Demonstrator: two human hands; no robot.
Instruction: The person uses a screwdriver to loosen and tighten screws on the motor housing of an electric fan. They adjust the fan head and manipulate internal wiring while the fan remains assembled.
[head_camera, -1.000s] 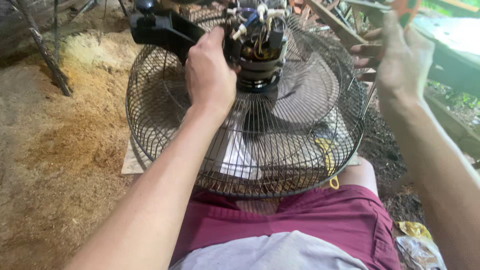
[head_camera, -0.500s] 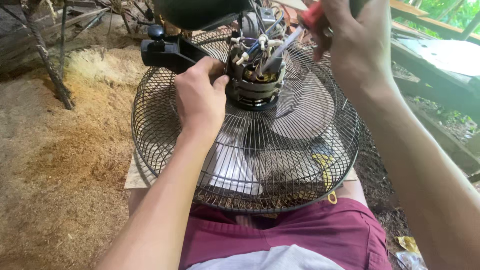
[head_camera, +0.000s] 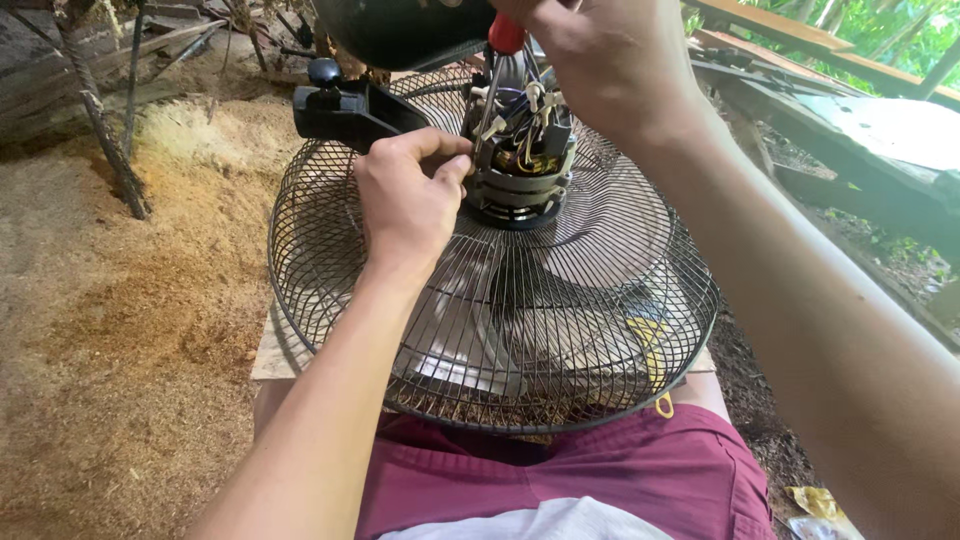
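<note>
I look down from my head at my own two hands. My left hand (head_camera: 408, 200) is in the middle of the picture, a little to the left. Its fingers (head_camera: 440, 150) are curled and pinch the side of the bare metal fan motor with coils and tied wires (head_camera: 520, 150), which sits at the top middle of the picture.

My right hand (head_camera: 610, 60) is at the top, just right of the middle. It is closed tight around a screwdriver with a red handle and thin metal shaft (head_camera: 497, 75). The shaft points down into the left side of the motor, right beside my left fingertips.

The motor sticks up out of the round black wire fan cage (head_camera: 330, 250), which fills the middle of the picture and rests on my lap. Grey fan blades (head_camera: 600, 220) show through the wires. A black plastic bracket with a round knob (head_camera: 345, 105) sticks out to the upper left of the motor. My dark red shorts (head_camera: 620, 480) are at the bottom. Sandy sawdust ground (head_camera: 120, 300) fills the left side. A wooden bench (head_camera: 850, 110) is at the upper right.
</note>
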